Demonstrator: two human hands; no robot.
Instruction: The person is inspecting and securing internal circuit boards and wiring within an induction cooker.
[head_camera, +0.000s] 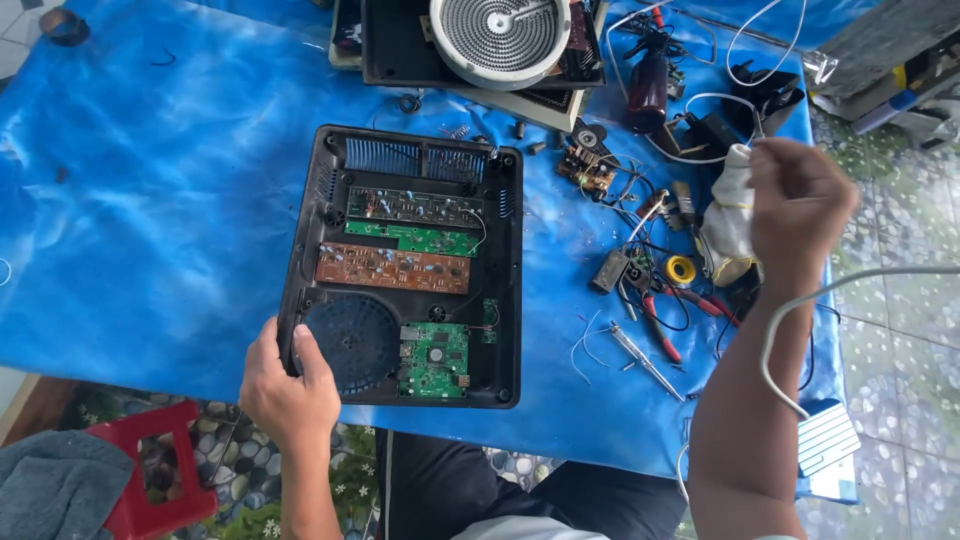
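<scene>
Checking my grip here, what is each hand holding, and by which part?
Left hand grips the black casing by its near-left corner. Right hand pinches a white cloth by its top.

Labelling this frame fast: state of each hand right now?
Left hand: closed, gripping the near-left edge of the open black appliance casing.
Right hand: closed, holding a white cloth.

Opened appliance housing (405, 265) at tabletop (150, 200) centre, heating coil (500, 35) behind it, pliers (660, 315) and screwdriver (645, 360) to its right
</scene>
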